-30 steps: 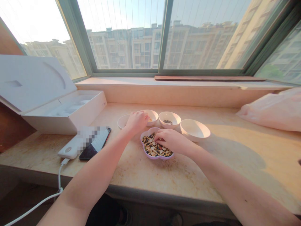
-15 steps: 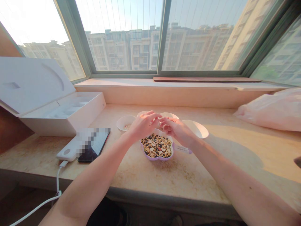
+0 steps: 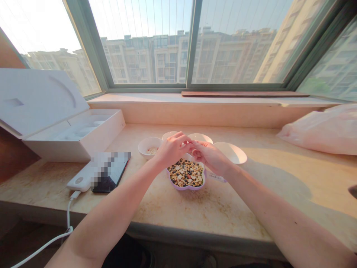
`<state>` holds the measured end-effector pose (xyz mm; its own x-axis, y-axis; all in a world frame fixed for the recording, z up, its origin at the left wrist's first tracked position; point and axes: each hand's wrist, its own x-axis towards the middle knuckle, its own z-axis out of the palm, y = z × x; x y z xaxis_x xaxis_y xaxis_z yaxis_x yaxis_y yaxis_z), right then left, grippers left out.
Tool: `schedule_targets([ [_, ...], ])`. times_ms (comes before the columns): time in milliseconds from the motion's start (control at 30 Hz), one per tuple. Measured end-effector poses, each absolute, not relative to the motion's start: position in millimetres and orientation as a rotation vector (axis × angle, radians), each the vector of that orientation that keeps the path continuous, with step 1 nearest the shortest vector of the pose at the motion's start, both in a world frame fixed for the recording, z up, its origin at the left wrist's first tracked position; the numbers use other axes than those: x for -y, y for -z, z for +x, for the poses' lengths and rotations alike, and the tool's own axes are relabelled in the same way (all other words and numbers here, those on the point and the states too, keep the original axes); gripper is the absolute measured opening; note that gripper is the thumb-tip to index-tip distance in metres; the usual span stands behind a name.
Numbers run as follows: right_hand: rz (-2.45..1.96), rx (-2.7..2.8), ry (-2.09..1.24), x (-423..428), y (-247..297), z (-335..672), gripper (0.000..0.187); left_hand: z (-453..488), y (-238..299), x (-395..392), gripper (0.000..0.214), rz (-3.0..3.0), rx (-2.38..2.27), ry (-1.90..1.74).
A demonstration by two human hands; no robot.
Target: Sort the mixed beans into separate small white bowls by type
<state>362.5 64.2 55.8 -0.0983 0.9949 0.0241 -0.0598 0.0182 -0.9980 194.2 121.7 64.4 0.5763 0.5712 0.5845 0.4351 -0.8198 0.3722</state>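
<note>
The left hand (image 3: 171, 149) and right hand (image 3: 210, 157) are meeting fingertip to fingertip just above the purple dish (image 3: 178, 186) of mixed beans (image 3: 186, 174), which is sitting mid-surface, nearer the front edge. The left fingers are pinching together and the right ones are curling loosely; whether either is gripping a bean I cannot tell. Small white bowls (image 3: 146, 145) are lining up just behind the dish

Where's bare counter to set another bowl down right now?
Widest bare counter lies right, between the empty white bowl and the pink bag; a strip runs before the purple bean dish. Crowded: left hand, right hand and small bowls around that dish, phone and power bank left.
</note>
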Motion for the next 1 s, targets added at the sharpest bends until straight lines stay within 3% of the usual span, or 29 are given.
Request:
schedule_targets([
  [233,-1.140,1.195,-1.262,-65,-52,362,0.042,191,-63,-127,0.020,2.666,-0.900,-1.067],
  [433,-1.437,1.822,-0.768,-57,-54,359,0.021,181,-60,-148,0.020,2.653,-1.272,-0.908],
  [633,-1.237,2.404,-0.486,-46,-54,350,0.037,177,-56,-158,0.026,2.735,-1.442,-0.630],
  [767,-1.297,2.457,-0.530,-43,-56,350,0.028,178,-54,-158,0.029,2.760,-1.460,-0.556],
  [1000,-1.253,2.519,-0.652,-46,-56,352,0.028,176,-52,-160,0.032,2.782,-1.436,-0.507],
])
